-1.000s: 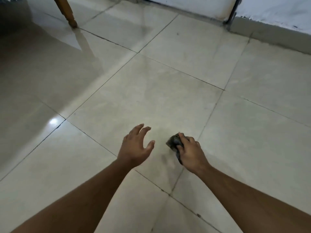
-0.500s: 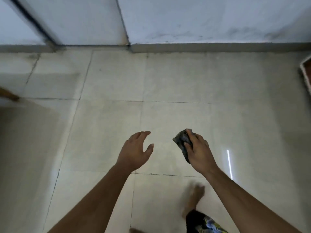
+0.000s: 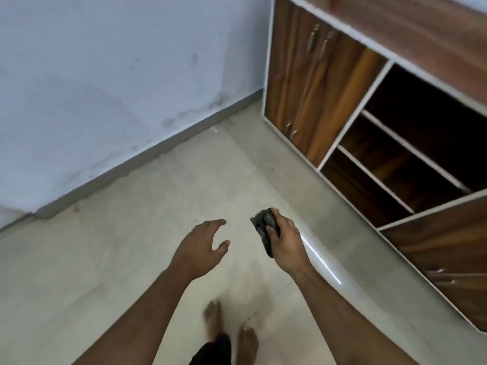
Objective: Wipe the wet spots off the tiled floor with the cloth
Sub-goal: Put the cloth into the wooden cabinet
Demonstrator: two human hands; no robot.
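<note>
My right hand (image 3: 283, 241) grips a small dark bunched cloth (image 3: 263, 226), held in the air above the pale tiled floor (image 3: 118, 259). My left hand (image 3: 201, 246) hovers beside it with relaxed, spread fingers and holds nothing. The two hands are a short gap apart. No wet spot is plainly visible on the tiles; a bright streak of reflected light (image 3: 320, 259) runs along the floor to the right of my right hand.
A wooden cabinet (image 3: 369, 114) with white edging, shut doors and dark open shelves stands at the right. A pale blue wall (image 3: 105, 88) with a grey skirting closes off the back left. My bare feet (image 3: 229, 327) stand on the floor below the hands.
The view has swung to the right: the wall has shifted left and the cabinet has come into sight. Both hands keep the same pose, the right one still gripping the cloth.
</note>
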